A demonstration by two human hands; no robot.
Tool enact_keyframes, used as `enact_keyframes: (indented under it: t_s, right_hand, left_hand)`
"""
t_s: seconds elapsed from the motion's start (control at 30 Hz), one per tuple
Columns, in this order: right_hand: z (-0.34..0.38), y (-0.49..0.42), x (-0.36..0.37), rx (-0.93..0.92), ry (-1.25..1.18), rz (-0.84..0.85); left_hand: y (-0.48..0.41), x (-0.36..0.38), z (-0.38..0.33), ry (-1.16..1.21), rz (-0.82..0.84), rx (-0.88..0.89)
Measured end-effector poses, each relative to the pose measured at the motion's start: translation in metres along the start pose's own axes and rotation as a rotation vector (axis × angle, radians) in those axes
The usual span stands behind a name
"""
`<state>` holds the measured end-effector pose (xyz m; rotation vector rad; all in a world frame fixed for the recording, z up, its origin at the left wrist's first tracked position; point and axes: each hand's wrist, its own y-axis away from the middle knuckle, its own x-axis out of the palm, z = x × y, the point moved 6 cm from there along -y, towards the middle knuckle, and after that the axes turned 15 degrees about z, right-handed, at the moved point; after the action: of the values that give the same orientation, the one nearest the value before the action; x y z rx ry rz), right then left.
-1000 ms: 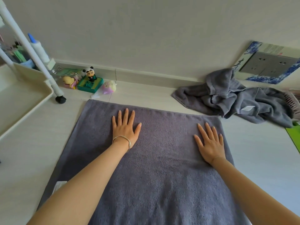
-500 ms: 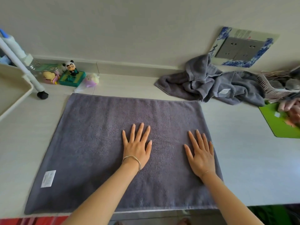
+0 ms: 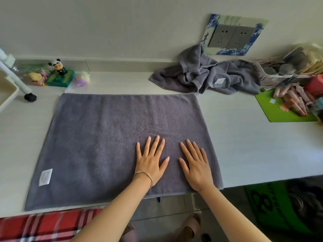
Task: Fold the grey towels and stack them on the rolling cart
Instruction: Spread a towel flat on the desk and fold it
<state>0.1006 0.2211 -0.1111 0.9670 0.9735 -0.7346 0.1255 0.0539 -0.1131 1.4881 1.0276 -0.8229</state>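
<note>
towel one (image 3: 113,137) spread, towel two (image 3: 201,74) crumpled

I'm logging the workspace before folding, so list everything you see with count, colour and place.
flat towel: one, grey, spread on the table
crumpled towels: heap, count unclear, grey, back right
rolling cart: one, white, far left
panda figurine: one, black and white, back left
mat: one, green, right
wall socket: one, grey, above the heap
basket: one, pale, back right
left hand: one, flat on the flat towel
right hand: one, flat beside it
</note>
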Motion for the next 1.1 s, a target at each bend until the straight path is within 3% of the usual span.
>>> enact_keyframes:
  t_s: [0.17, 0.4, 0.57, 0.67, 0.83, 1.0, 1.1]
  right_hand:
    - [-0.058, 0.044, 0.003, 0.154, -0.132, 0.000]
    - [-0.068, 0.039, -0.032, 0.337, -0.768, -0.138]
    - [-0.070, 0.021, -0.054, 0.440, -0.937, -0.007]
    - [-0.055, 0.012, -0.069, 0.346, -1.077, 0.084]
    - [0.025, 0.007, -0.117, 0.016, -1.374, 0.096]
    - [0.143, -0.005, -0.138, -0.274, -1.237, 0.107]
    - [0.209, -0.013, -0.114, -0.388, -1.156, 0.244]
  left_hand:
    - [0.000, 0.006, 0.001, -0.009, 0.051, 0.002]
    - [0.014, 0.003, 0.009, 0.025, 0.025, 0.073]
    - [0.028, -0.002, 0.037, 0.075, 0.036, 0.003]
    - [0.041, -0.010, 0.065, 0.120, 0.027, -0.066]
    - [0.066, -0.024, 0.138, 0.143, -0.017, -0.280]
    - [0.085, -0.025, 0.183, 0.187, -0.008, -0.309]
    - [0.091, -0.020, 0.197, 0.203, 0.000, -0.322]
